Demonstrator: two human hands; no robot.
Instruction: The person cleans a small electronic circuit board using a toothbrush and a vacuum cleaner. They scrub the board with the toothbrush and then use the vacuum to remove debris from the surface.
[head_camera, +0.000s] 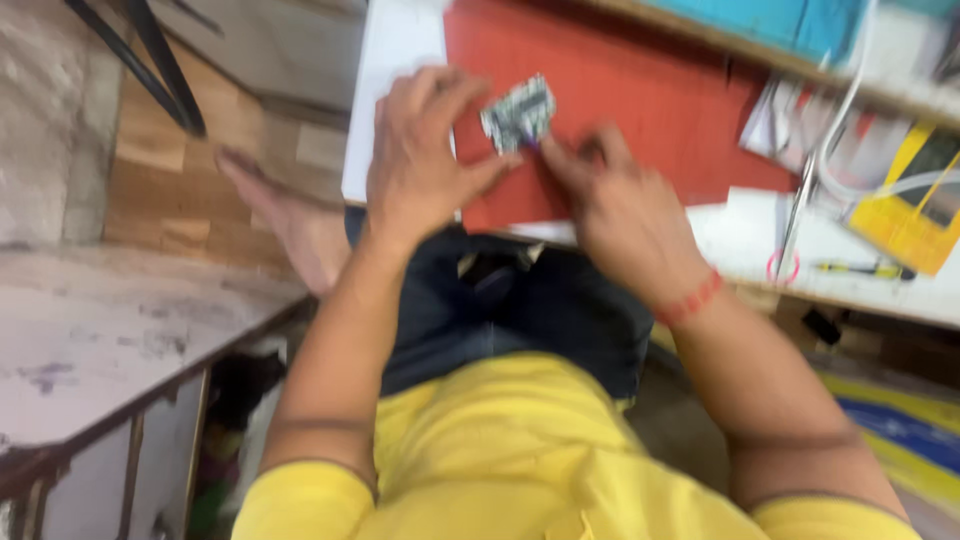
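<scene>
I see the small circuit board (518, 113) over the red mat (640, 110) near the tabletop's front edge, pinched between my left hand (425, 150) and my right hand (620, 205), fingertips pressed to its sides, scissors (790, 230) well to the right

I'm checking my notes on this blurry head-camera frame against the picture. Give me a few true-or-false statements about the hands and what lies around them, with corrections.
1. Both hands meet at a small patterned board. True: the left hand and the right hand both have fingertips at it.
2. The board is over a blue mat. False: it is over a red mat.
3. The right wrist wears a red band. True.
4. The person wears a green shirt. False: the shirt is yellow.
5. Scissors with a pink handle lie to the right of the hands on the white tabletop. True, though they are blurred.
</scene>
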